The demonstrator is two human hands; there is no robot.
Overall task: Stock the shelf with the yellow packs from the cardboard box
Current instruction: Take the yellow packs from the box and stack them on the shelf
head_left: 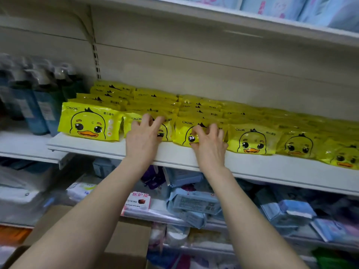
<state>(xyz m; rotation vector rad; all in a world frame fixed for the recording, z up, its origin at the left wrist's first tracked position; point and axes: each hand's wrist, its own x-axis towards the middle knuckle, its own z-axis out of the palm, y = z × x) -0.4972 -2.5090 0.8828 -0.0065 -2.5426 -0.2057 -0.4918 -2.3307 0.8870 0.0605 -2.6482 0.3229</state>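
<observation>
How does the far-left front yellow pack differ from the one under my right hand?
The far-left pack stands untouched, its whole duck face showing; the right hand pinches the third pack and hides much of its duck. The far-left pack sits beside the bottles; the third pack sits beside the second pack, which the left hand grips. Both share the yellow duck design and the shelf.

Overhead: you get open room above the yellow duck-printed plastic packs (89,123).
Left: blue plastic spray bottles (40,111) block you.
Front: bare strip of white metal shelf (174,154).
</observation>
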